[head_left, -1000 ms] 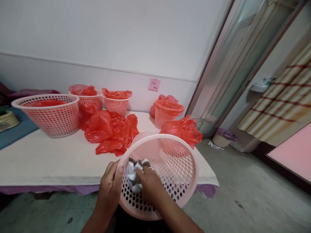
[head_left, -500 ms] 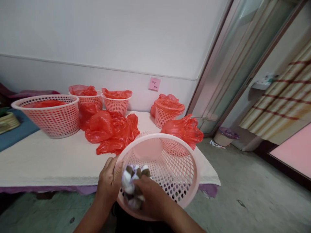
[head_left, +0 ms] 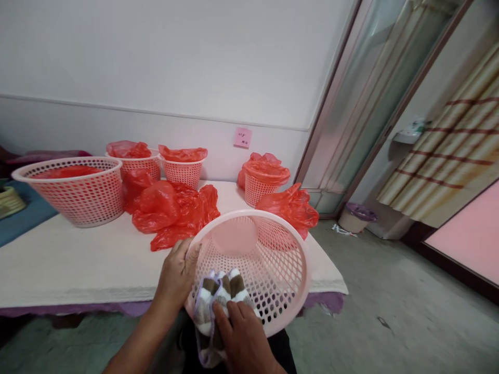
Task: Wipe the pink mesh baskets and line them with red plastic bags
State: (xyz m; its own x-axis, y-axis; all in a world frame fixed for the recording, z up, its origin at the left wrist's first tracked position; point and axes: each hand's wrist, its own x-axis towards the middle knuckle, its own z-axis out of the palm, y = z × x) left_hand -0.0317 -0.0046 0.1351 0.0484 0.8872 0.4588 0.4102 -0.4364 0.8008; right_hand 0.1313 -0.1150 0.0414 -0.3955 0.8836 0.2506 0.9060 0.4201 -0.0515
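Observation:
My left hand (head_left: 176, 277) grips the near left rim of a pink perforated plastic basket (head_left: 273, 270), held tilted so its opening faces me, above the table's front edge. My right hand (head_left: 242, 338) presses a brown-and-white striped cloth (head_left: 212, 306) against the basket's near lower rim, fingers closed on the cloth. The cloth hangs partly below the rim. The basket's inside holds nothing else that I can see.
On the white-covered table (head_left: 74, 259) stand a large pink basket (head_left: 74, 189) at the left and three smaller baskets lined with red bags (head_left: 182, 165). Loose red plastic bags (head_left: 171, 208) lie mid-table. A sliding glass door (head_left: 362, 104) and a small bin (head_left: 356, 218) are at the right.
My right hand drew the cloth from inside the basket back over its near rim toward me. The basket tilted a little more upright; my left hand kept its hold.

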